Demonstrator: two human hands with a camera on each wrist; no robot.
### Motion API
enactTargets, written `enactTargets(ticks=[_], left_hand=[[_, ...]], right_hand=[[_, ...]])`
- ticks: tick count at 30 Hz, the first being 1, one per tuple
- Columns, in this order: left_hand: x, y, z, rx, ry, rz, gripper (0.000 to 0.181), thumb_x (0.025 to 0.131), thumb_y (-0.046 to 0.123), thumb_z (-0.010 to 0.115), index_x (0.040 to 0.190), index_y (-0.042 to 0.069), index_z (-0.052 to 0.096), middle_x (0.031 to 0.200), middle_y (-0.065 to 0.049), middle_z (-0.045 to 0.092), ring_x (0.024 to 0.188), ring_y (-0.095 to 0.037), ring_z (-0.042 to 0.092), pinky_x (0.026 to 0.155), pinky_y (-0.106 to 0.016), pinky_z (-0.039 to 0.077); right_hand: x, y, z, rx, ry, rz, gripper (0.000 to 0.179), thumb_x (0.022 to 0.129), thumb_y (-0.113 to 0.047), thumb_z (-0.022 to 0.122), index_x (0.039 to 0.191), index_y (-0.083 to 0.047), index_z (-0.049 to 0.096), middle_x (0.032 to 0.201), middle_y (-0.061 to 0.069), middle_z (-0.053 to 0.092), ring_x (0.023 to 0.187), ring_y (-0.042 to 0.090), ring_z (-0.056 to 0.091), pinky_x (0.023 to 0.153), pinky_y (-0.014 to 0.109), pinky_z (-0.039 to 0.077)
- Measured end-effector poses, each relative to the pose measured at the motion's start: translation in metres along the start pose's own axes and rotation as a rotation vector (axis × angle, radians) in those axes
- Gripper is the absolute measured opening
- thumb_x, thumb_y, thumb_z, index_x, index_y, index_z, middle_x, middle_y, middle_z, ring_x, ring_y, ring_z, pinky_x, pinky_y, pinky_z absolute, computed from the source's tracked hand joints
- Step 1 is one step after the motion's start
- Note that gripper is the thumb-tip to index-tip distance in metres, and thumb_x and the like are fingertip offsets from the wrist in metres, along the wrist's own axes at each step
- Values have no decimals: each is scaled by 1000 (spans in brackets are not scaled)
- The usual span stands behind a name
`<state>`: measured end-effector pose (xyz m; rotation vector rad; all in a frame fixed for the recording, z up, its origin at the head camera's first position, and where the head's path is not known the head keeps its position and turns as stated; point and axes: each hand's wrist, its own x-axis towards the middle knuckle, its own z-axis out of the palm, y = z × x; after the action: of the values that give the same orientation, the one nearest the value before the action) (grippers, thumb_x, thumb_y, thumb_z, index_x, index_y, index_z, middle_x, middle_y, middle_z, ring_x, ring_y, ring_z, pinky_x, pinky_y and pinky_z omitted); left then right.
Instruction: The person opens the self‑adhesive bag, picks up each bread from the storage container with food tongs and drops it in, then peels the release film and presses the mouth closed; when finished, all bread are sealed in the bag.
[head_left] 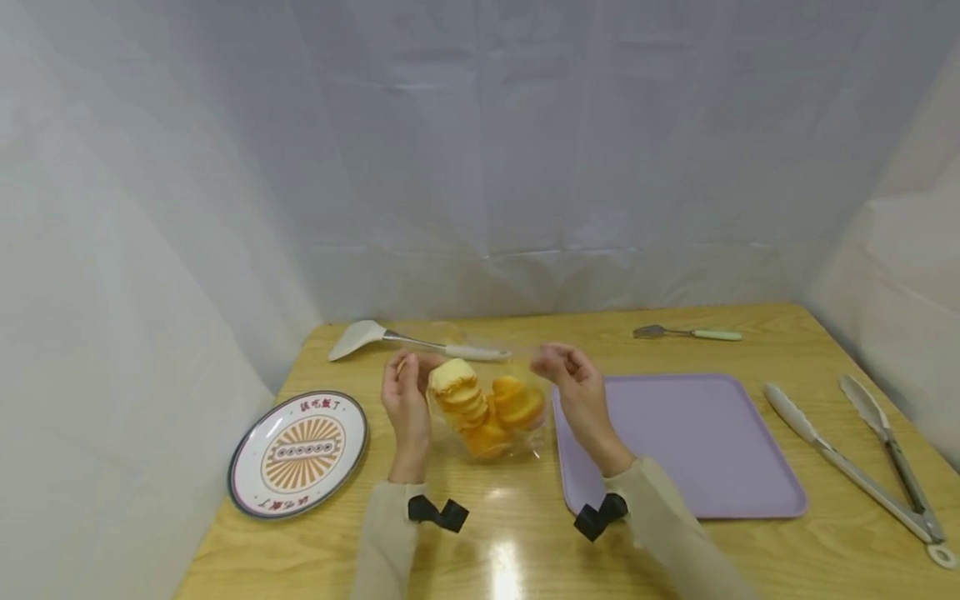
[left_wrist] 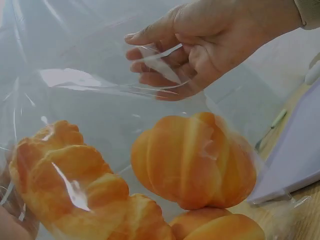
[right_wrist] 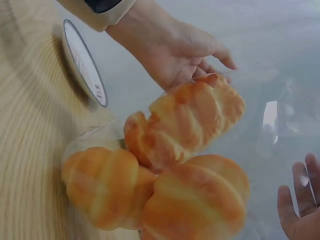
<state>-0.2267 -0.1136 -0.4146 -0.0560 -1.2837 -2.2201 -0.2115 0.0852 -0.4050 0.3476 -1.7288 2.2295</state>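
Both hands hold up a clear plastic bag (left_wrist: 100, 107) over the middle of the table. Inside it lie a long ridged bread (head_left: 459, 393), a golden grooved roll (head_left: 517, 403) and another roll (head_left: 487, 439) at the bottom. My left hand (head_left: 407, 400) grips the bag's left side, next to the long bread. On the opposite side my right hand (head_left: 583, 402) holds the upper edge, its fingers showing through the film in the left wrist view. The loaves hang below and between the hands.
A patterned plate (head_left: 352, 442) sits at the left. Behind the bag lies a spatula (head_left: 358, 337) with a white handle. To the right are a purple tray (head_left: 690, 442), a small fork (head_left: 716, 335) with a pale green handle and metal tongs (head_left: 873, 487).
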Motion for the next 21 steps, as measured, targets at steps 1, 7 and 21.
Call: enactTargets(ticks=[1, 7, 21], left_hand=[[1, 1, 1, 6, -8, 7, 19, 100, 6, 48, 93, 18, 62, 79, 10, 65, 78, -3, 61, 79, -18, 50], [7, 10, 2, 37, -63, 53, 23, 102, 15, 51, 84, 18, 65, 78, 9, 69, 77, -4, 64, 82, -20, 53], [6, 17, 7, -44, -101, 27, 20, 102, 18, 51, 106, 6, 67, 86, 6, 74, 81, -7, 71, 84, -20, 55]], right_hand=[[0, 0, 0, 7, -1, -14, 12, 100, -19, 56, 102, -10, 64, 87, -14, 69, 86, 1, 67, 86, 20, 55], [4, -7, 0, -7, 25, -11, 20, 100, -28, 54, 85, -22, 67, 84, -16, 70, 83, 0, 67, 86, 19, 54], [14, -20, -1, -164, 169, 169, 32, 103, -19, 47, 87, -1, 68, 76, -11, 67, 75, 4, 64, 82, 21, 54]])
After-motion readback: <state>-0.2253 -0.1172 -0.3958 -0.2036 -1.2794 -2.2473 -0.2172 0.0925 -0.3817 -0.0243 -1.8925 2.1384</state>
